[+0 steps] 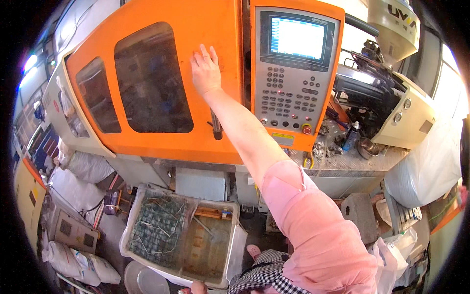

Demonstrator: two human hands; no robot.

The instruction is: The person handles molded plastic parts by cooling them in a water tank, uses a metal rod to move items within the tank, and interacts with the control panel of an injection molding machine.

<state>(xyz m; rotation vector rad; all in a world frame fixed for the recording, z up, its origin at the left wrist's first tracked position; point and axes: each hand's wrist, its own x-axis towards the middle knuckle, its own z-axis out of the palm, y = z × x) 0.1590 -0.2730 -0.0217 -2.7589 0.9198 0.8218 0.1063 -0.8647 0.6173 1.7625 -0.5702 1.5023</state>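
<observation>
My right arm, in a pink sleeve, stretches up to the orange machine door (210, 139). My right hand (205, 71) is against or just in front of the door's upper part, right of its large dark window (152, 78). Its fingers are extended and somewhat apart, holding nothing. Below that hand, a dark door handle (216, 126) is partly covered by my forearm. Only a small piece of my left hand (198, 287) shows at the lower edge, by the near rim of a white tub (234, 259); its fingers are mostly cut off, with something small and reddish beside it.
Right of the door stands a control panel (296, 78) with a lit screen and many buttons. A spray can (351, 136), a metal bowl (368, 148) and yellow-handled pliers (308, 159) lie on the machine ledge. The tub contains green mesh and murky liquid. White sacks (81, 262) sit lower left.
</observation>
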